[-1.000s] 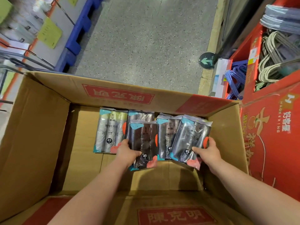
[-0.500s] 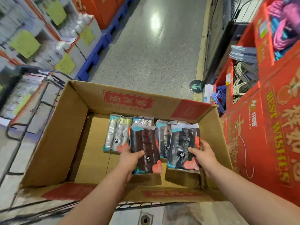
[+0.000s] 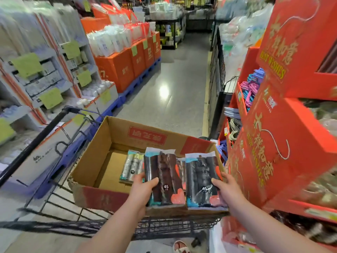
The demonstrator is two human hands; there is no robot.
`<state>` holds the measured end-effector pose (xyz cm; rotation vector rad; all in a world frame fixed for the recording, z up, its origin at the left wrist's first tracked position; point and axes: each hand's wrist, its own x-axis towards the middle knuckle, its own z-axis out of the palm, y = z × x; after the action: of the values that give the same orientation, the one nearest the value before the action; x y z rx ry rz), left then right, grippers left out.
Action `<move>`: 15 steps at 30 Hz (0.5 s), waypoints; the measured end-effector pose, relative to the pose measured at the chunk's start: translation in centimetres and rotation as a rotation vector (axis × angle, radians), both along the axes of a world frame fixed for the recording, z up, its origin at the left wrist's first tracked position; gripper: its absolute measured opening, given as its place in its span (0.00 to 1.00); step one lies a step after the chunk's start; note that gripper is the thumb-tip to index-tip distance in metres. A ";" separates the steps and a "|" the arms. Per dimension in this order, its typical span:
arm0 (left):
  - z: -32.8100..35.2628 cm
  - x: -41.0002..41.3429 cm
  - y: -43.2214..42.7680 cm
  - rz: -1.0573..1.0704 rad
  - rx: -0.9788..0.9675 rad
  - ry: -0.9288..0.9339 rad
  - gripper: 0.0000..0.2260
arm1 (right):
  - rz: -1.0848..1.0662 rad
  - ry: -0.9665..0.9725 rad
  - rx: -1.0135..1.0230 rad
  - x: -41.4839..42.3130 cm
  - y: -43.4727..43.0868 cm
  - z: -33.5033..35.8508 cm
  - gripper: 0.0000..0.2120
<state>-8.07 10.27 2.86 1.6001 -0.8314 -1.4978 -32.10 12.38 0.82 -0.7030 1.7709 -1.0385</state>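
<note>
The left hand [image 3: 144,187] grips the lower left edge of a dark brown roll pack [image 3: 165,172]: the thumb lies across the front face and the fingers are curled behind it. The right hand [image 3: 228,190] grips the lower right edge of a black roll pack [image 3: 199,177] in the same manner, thumb on the front. Both packs are held upright, side by side and just apart, above the near right corner of the cardboard box [image 3: 102,148]. Each pack bears a round "45" label near its lower end. A pale roll pack [image 3: 132,166] lies flat on the box bottom, close to the far wall and just left of the dark brown pack. The box is open at the top and rests on a wire cart [image 3: 54,196]. Red display cartons [image 3: 273,152] stand just right of the cart; coloured hangers [image 3: 250,89] fill one opening. Orange boxes [image 3: 124,68] on a blue pallet [image 3: 135,84] and shelves [image 3: 42,79] with green tags line the left side of the grey floor [image 3: 169,110].
</note>
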 end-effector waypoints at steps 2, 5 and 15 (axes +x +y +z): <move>0.5 -0.5 1.4 -0.033 -0.011 0.019 0.28 | -0.014 0.019 -0.013 -0.6 1.7 0.6 0.19; 0.8 -1.4 3.5 -0.064 -0.027 0.019 0.30 | -0.039 0.016 -0.014 -2.1 4.2 1.2 0.20; 1.2 -6.8 8.3 -0.243 0.000 0.088 0.29 | -0.189 0.011 -0.069 -6.9 12.1 3.8 0.18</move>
<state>-14.84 18.57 4.08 1.4621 -1.0037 -1.7243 -38.97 24.48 4.61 -0.5923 1.8456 -1.2294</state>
